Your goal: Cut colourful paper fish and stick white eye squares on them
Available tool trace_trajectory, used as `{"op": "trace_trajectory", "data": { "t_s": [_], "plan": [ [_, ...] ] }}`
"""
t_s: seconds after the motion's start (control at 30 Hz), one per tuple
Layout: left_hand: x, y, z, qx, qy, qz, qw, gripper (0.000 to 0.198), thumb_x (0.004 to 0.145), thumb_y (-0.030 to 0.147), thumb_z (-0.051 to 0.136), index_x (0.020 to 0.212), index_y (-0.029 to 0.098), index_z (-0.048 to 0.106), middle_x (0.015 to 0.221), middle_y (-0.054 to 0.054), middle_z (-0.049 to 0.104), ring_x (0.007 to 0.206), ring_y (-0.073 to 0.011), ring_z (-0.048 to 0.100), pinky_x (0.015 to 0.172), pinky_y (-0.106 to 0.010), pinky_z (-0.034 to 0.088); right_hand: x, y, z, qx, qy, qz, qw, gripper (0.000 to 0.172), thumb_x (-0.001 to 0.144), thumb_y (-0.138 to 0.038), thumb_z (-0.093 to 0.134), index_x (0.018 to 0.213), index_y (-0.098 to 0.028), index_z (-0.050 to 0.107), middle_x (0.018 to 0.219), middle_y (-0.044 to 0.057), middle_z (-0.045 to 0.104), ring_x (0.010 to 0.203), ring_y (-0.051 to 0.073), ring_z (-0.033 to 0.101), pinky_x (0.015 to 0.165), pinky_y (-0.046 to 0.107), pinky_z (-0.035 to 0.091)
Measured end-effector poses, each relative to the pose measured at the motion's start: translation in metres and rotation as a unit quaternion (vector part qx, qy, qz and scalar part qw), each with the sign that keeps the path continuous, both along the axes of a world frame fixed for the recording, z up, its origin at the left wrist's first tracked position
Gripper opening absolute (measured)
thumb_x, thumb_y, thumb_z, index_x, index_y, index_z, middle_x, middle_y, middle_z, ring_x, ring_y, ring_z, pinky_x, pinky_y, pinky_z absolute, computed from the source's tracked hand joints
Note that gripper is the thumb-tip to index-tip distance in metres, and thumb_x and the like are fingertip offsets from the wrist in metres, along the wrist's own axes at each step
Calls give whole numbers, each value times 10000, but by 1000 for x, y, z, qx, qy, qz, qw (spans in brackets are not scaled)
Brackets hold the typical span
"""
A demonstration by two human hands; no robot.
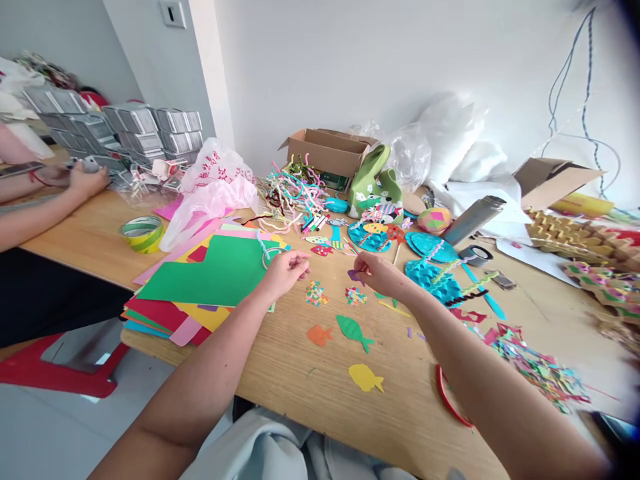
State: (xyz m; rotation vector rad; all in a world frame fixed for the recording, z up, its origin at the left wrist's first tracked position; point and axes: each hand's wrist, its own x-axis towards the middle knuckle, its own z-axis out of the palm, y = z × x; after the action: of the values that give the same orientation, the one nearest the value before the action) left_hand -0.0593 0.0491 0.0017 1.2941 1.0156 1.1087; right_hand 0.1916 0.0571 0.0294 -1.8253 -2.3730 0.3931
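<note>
My left hand [289,270], a bangle at its wrist, is over the table beside the green paper sheet [230,270]. Its fingers are drawn together; whatever they may hold is too small to make out. My right hand [376,271] has its fingers pinched at a purple paper fish [355,275], partly covered by the fingertips. Two small piles of confetti, a left pile [316,293] and a right pile [355,295], lie just below the hands. Closer to me are an orange paper fish [319,335], a green paper fish [353,330] and a yellow paper fish [365,377].
Coloured paper is stacked at left, near green tape [143,233] and a pink plastic bag [215,193]. Pipe cleaners [290,193], a green felt bag [377,190] and blue plates [431,247] stand behind. Paper scraps [540,367] lie right. Another person's hands [85,179] work at far left.
</note>
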Motion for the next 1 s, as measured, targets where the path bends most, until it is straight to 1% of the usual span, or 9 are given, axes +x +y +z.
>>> {"op": "trace_trajectory", "data": {
  "t_s": [0.1,0.2,0.27,0.37,0.53,0.67,0.77,0.87,1.0],
  "plan": [
    [0,1,-2,4,2,-6,1000,199,758,199,664,943,129,643,676,-3,665,593,-102,617,586,-232,501,17,-58,1,58,35,22,997,97,886,-244,520,958,-195,562,847,30,658,754,151,585,658,254,410],
    [0,1,-4,6,10,-12,1000,234,747,230,671,956,126,647,684,-9,672,594,-103,618,591,-238,504,29,-115,-5,144,-5,95,985,156,916,-149,437,883,-184,586,834,65,630,808,187,564,706,298,411],
    [0,1,-4,6,17,-12,1000,257,735,246,678,958,122,647,680,-9,672,580,-102,613,582,-238,503,32,-143,-10,151,-50,118,980,213,910,-93,412,870,-177,603,820,75,614,796,201,551,706,319,411],
    [1,1,-4,5,29,-12,1000,284,716,264,686,956,118,646,670,-7,670,567,-103,608,573,-239,501,32,-169,-14,116,-81,134,981,228,901,-78,425,915,-182,627,823,76,610,788,212,554,732,351,429],
    [1,2,-6,3,36,-4,999,310,689,301,700,939,126,649,661,-10,674,569,-111,611,566,-241,499,40,-182,-13,74,-20,129,989,259,939,-142,406,1090,-192,610,974,95,624,907,216,574,831,382,463],
    [1,3,-7,15,32,7,999,298,691,320,701,919,134,652,663,-15,675,575,-116,615,556,-239,495,45,-175,-11,65,7,129,989,260,951,-165,398,1050,-223,631,960,81,631,895,206,585,807,372,483],
    [0,4,-9,20,25,19,999,280,706,296,685,932,134,652,661,-11,670,559,-111,605,553,-239,492,41,-148,-6,83,48,127,987,239,950,-188,417,1031,-217,640,978,85,642,906,196,600,774,337,495],
    [0,6,-12,23,24,39,999,259,714,251,671,944,136,648,656,-5,666,546,-108,601,556,-238,495,24,-96,1,106,90,121,983,224,930,-192,453,1022,-200,657,995,87,664,935,188,619,821,319,488],
    [-1,8,-13,40,34,66,996,241,734,201,636,968,144,647,662,-2,660,573,-115,617,563,-232,503,-12,-9,2,30,87,24,995,172,850,-181,579,981,-208,688,984,52,705,880,164,650,776,261,486]
  ]
}}
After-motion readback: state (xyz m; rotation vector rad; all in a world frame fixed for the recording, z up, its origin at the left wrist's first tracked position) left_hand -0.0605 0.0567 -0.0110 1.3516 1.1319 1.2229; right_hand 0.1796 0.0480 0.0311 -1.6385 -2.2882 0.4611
